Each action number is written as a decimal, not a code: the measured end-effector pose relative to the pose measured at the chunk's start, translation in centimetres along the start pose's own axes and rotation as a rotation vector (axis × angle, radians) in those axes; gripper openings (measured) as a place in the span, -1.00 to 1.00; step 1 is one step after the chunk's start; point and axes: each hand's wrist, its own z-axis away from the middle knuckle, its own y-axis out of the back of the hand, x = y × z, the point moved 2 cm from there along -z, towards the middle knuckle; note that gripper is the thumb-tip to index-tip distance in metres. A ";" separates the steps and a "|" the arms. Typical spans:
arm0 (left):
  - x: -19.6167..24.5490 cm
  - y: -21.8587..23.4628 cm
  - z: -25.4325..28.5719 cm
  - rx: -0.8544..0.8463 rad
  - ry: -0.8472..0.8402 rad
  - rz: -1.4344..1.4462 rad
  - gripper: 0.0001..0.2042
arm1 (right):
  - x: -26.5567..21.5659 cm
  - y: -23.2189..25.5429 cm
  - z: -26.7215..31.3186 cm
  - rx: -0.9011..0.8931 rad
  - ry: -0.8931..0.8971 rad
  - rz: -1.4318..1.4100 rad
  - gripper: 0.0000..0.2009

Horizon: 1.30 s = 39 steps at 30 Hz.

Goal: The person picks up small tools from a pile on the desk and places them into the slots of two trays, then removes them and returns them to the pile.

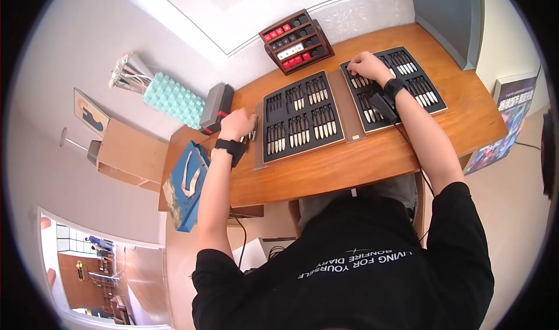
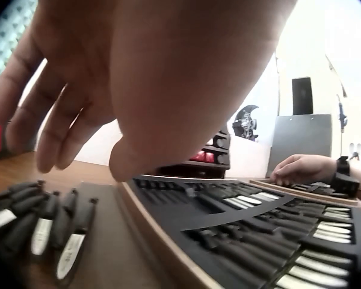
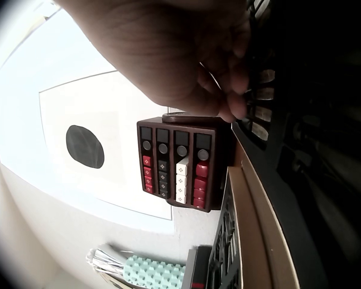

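The left hand [image 1: 236,124] is over the table left of the open case's left tray [image 1: 317,110]. In the left wrist view its fingers [image 2: 54,129] hang spread and relaxed above a small pile of dark pens with white labels [image 2: 41,236], touching none. The right hand [image 1: 368,67] reaches the upper left corner of the right tray [image 1: 443,108], where dark and white pens stand in rows. In the right wrist view its bent fingertips [image 3: 233,105] are at the pens in their slots; whether they pinch one cannot be told. Some slots at the left tray's upper left look unfilled.
Behind the trays stands a wooden rack [image 1: 297,42] with red, black and white blocks. At the left are a grey box [image 1: 216,107], a teal bumpy object [image 1: 173,99] and a blue paper bag [image 1: 187,187]. A grey panel [image 1: 451,18] stands at the back right.
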 end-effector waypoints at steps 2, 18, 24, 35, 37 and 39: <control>3.0 0.7 -0.1 0.164 -0.117 0.057 -0.52 | -0.1 0.3 0.0 0.001 0.000 0.007 -0.78; 11.3 0.6 -4.2 -0.327 -0.139 0.365 -0.47 | -0.4 0.3 0.1 -0.042 -0.018 0.005 -0.77; 10.7 -0.4 -5.9 -0.398 -0.177 0.287 -0.53 | 0.0 0.2 0.0 -0.009 -0.020 -0.038 -0.79; 12.7 -1.2 -5.2 -0.102 -0.156 0.045 -0.55 | -0.3 0.3 0.1 -0.019 -0.008 -0.077 -0.78; 12.6 -1.5 -5.7 -0.143 -0.132 0.049 -0.54 | -0.4 0.3 0.3 -0.029 -0.033 -0.049 -0.77; 12.6 -1.5 -5.9 -0.159 -0.162 0.044 -0.55 | -0.2 0.2 0.1 -0.017 -0.013 -0.036 -0.77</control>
